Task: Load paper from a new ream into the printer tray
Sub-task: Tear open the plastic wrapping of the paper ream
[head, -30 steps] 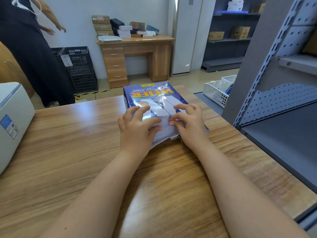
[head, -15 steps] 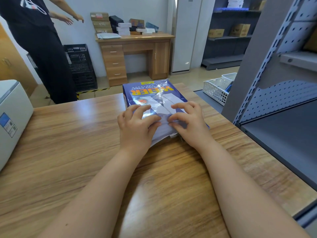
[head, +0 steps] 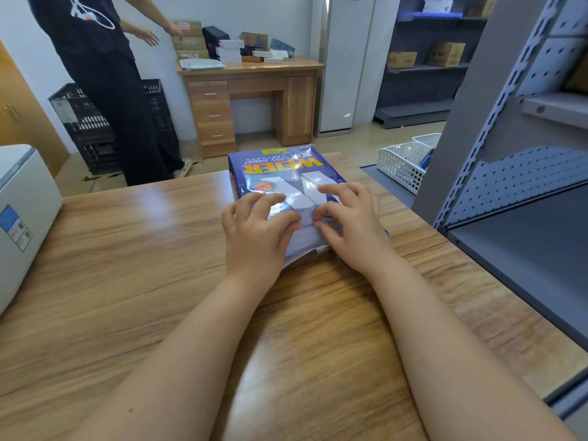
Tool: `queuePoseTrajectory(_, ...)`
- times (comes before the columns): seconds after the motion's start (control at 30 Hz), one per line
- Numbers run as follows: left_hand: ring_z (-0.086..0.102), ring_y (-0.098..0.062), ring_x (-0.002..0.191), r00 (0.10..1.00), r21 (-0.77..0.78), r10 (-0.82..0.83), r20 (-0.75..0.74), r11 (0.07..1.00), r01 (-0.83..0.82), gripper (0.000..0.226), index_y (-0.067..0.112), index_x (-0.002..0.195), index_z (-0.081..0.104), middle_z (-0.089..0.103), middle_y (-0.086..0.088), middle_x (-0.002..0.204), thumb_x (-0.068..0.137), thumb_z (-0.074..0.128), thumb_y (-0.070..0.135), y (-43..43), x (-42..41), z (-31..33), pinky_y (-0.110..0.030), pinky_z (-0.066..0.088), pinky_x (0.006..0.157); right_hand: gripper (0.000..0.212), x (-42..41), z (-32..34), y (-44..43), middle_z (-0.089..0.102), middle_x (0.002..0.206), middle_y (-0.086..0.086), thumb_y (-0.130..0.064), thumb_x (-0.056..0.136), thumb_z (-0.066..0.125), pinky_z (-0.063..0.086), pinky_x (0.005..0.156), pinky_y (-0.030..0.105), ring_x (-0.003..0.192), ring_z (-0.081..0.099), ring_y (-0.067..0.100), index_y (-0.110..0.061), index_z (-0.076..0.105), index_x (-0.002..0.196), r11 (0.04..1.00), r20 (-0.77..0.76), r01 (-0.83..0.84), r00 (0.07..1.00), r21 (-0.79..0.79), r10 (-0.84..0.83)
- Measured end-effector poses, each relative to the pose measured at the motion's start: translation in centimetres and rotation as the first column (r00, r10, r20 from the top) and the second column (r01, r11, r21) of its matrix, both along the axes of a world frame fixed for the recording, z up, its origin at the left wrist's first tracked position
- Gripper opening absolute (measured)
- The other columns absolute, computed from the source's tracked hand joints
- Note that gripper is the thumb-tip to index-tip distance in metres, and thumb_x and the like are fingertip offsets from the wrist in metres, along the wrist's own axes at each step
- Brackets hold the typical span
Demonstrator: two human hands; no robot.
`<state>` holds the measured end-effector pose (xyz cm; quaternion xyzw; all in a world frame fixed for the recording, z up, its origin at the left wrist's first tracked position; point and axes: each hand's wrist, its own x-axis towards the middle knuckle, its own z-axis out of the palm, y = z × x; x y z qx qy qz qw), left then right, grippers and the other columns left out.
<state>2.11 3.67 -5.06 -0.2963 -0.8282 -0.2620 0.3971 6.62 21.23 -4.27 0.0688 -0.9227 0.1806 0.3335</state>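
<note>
A ream of copy paper (head: 280,168) in a blue wrapper lies flat on the wooden table (head: 127,268), its printed top facing away from me. My left hand (head: 257,232) and my right hand (head: 351,224) rest side by side on its near end, thumbs and fingers pinching the wrapper's folded flap. A bit of white flap edge shows beneath the hands. The white printer (head: 22,214) stands at the table's left edge, only partly in view; its tray is not visible.
A grey metal shelving unit (head: 509,154) stands close on the right. A person in black (head: 105,90) stands beyond the table by a black crate (head: 82,122). Behind are a wooden desk (head: 251,100) with boxes and a white basket (head: 404,162) on the floor.
Both hands stay on the ream's near end with fingers shifting slightly on the flap. The person in black has walked right, toward the desk.
</note>
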Motion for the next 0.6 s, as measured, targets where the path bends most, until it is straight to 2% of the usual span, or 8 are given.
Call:
queuePoseTrajectory(0.1,0.051,-0.026,0.109,1.0,-0.005,0.002,-0.01,1.0,-0.002,0.007,0.026,0.081,0.074,0.069,0.002,0.11,0.084,0.069,0.03,0.1,0.1,0.1,-0.044,0.037,0.087,0.005,0.0,0.0,-0.2,0.059,0.131,0.002,-0.022,0.085,0.065,0.033,0.09,0.044,0.121,0.041,0.028,-0.019,0.068,0.085,0.99,-0.078,0.057,0.996,0.129,-0.047)
queuePoseTrajectory(0.3,0.052,-0.027,0.109,1.0,-0.012,-0.002,-0.007,1.0,0.002,0.008,0.024,0.08,0.072,0.07,0.002,0.11,0.086,0.067,0.027,0.1,0.2,0.1,-0.045,0.038,0.087,0.005,-0.1,-0.4,-0.6,0.065,0.127,0.006,-0.011,0.084,0.066,0.033,0.083,0.041,0.114,0.045,0.03,-0.014,0.068,0.08,0.92,-0.3,0.17,0.952,0.352,-0.061)
queuePoseTrajectory(0.43,0.049,-0.026,0.111,1.0,-0.025,-0.012,-0.001,1.0,0.012,0.007,0.024,0.079,0.072,0.069,0.002,0.11,0.085,0.068,0.026,0.0,0.3,0.1,-0.045,0.038,0.088,0.015,-0.3,-1.0,-0.9,0.068,0.116,0.006,0.0,0.077,0.064,0.031,0.085,0.042,0.111,0.044,0.029,-0.01,0.066,0.088,0.907,-0.295,0.197,0.952,0.371,-0.086)
queuePoseTrajectory(0.6,0.051,-0.028,0.11,0.999,-0.035,-0.018,0.03,0.999,0.019,0.003,0.028,0.081,0.073,0.068,0.001,0.111,0.078,0.073,0.03,-0.4,0.4,0.2,-0.045,0.039,0.086,0.018,-0.3,-0.9,-1.2,0.067,0.106,0.007,-0.001,0.076,0.053,0.027,0.084,0.041,0.107,0.042,0.028,-0.009,0.064,0.088,0.9,-0.259,0.214,0.958,0.379,-0.119)
